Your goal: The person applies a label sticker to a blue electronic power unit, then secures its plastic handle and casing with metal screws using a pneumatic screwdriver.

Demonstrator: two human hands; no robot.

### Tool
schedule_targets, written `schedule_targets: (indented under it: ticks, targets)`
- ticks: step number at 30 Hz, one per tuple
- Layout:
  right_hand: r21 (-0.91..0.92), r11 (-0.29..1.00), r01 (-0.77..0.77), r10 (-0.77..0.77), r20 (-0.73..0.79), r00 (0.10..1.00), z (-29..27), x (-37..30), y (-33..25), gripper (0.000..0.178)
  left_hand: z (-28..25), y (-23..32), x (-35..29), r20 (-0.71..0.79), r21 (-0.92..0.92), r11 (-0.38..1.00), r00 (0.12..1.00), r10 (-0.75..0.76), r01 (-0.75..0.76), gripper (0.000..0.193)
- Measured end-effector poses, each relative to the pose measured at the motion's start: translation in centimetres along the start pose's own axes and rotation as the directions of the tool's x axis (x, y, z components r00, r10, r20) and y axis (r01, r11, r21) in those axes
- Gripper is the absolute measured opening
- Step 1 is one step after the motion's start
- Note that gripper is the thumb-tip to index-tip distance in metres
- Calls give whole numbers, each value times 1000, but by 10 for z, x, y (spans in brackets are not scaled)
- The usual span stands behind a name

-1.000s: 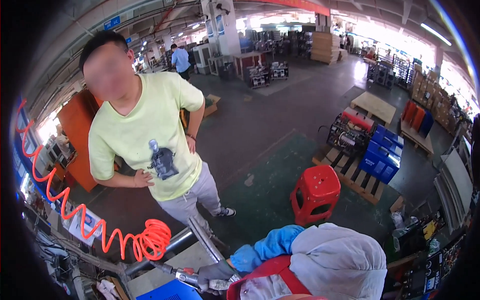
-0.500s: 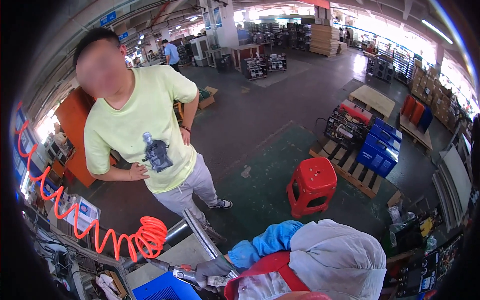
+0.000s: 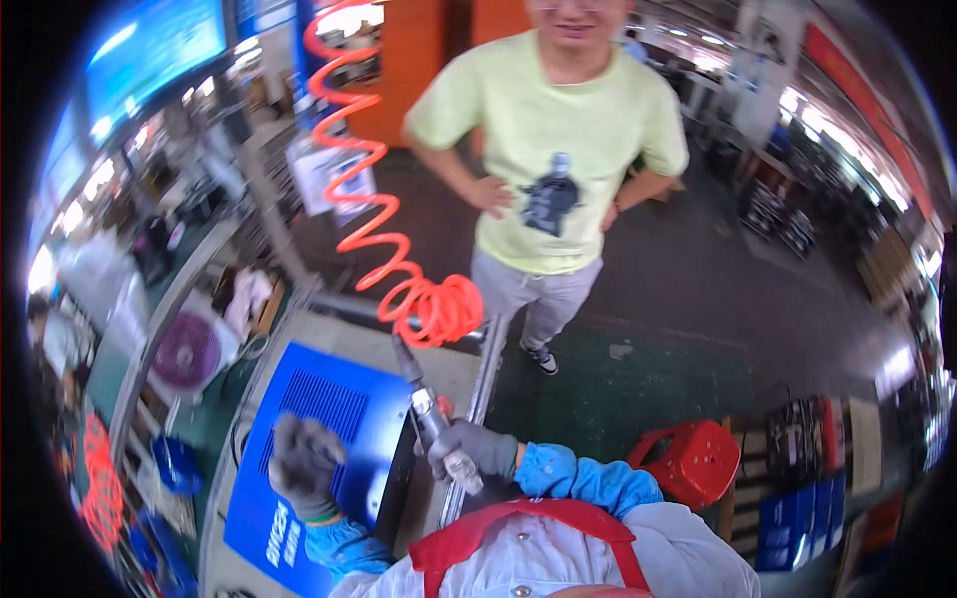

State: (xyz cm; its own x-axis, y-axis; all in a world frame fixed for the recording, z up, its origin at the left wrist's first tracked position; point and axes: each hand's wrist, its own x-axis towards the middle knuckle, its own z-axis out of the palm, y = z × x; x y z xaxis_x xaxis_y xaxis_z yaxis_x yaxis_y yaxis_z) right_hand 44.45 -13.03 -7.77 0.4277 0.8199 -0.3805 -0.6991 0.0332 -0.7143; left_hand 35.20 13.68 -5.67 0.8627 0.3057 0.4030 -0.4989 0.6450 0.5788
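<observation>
My right hand, in a grey glove, is wrapped round a silver-and-black air tool with a small red part. Its end joins an orange coiled hose. My left hand, gloved in grey, is over a blue metal cover with slots and white lettering. Its fingers are bent and apart from the thumb, somewhat smeared, and nothing shows in them. Whether it touches the cover I cannot tell. The cover lies on a workbench beside a metal rail.
Across the bench stands a person in a yellow-green shirt, hands on hips. A red stool stands right, near blue cases on a pallet. Left are a purple round-grilled item and another orange hose. A screen hangs upper left.
My view has swung left and down towards the bench. My left hand and the blue cover are now in sight. The air tool stays in my right hand.
</observation>
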Motion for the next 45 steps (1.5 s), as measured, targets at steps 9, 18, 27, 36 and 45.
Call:
schedule_targets:
  ticks: [9, 18, 27, 36, 45]
  targets:
    - [-76, 991, -109, 117, 111, 987, 2, 28, 3, 36, -39, 11, -30, 97, -473, 863, 963, 253, -179, 62]
    - [-17, 990, -142, 143, 105, 984, 9, 48, 8, 37, -55, 5, -31, -79, -518, 837, 984, 157, -175, 55]
    - [-48, 972, -229, 234, 186, 954, 21, 64, 8, 44, -31, 103, 7, -213, -213, 856, 878, 429, -470, 49]
    - [-57, 987, -153, 163, 281, 946, 22, 83, 7, 43, -40, 241, 57, -14, 53, 835, 835, 549, -548, 37]
    - [38, 942, -333, 309, 287, 907, 21, 94, 13, 23, -85, 107, 0, -198, -94, 965, 955, 222, -244, 46]
